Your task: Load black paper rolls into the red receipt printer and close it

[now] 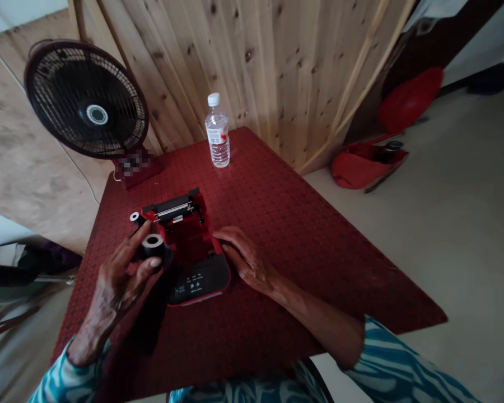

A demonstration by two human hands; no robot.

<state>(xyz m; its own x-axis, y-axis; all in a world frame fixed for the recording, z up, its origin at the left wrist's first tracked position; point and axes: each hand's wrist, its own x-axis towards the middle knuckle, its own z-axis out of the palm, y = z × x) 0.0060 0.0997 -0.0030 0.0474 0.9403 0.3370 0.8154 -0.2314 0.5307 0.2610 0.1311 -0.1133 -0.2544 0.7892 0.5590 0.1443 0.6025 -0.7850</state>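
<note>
Black-sided roll (154, 246) is clamped in left hand's (115, 280) fingers; right hand's (251, 262), slightly apart, touch the opened printer (199, 280).

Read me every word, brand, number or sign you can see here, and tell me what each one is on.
None reads clearly enough to quote.
Black panel of the red machine: small pale lettering and symbols, too small.
Bottle label: print and a red mark, too blurred.
Fan hub: tiny marks, illegible.
Fan base: partly pixelated, nothing readable.
</note>
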